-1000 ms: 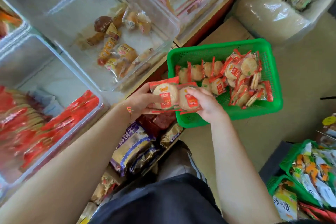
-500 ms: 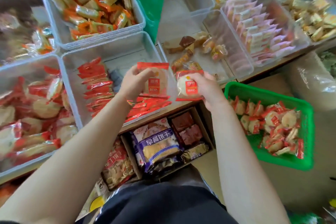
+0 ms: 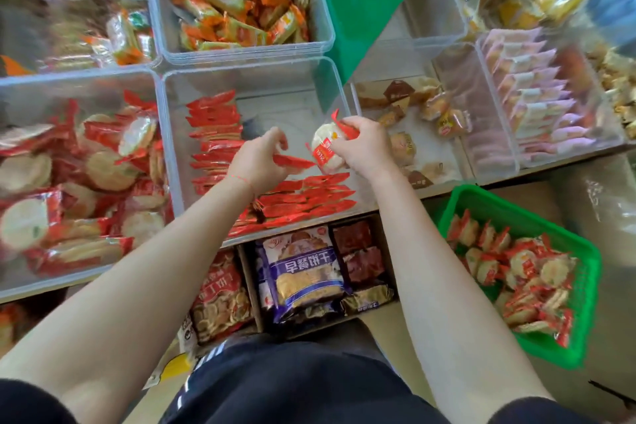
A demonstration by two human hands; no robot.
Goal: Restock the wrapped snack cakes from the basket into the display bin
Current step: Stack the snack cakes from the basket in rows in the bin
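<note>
A wrapped snack cake (image 3: pixel 326 151), round and pale in a clear wrapper with red ends, is held in the right hand (image 3: pixel 361 144) over the right part of the clear display bin (image 3: pixel 247 79), with the fingers and thumb curled round its right edge and the crimped red end sticking up above the knuckles. Just to its left, the left hand (image 3: pixel 256 157) pinches a second snack cake (image 3: pixel 292 160) edge-on, so that only its thin red wrapper edge shows, fingers bent and close together around it. Inside the bin, more red-wrapped cakes stand on edge in 1 row (image 3: pixel 213 138) along the left wall and another row (image 3: pixel 303 198) along the near wall; the middle floor shows bare plastic. To the near right, well apart from the bin, the green basket (image 3: pixel 516 198) sits lower down, with a heap of the same cakes (image 3: pixel 512 268) in it. A neighbouring bin (image 3: pixel 69 79) to the left holds similar round cakes in red wrappers.
</note>
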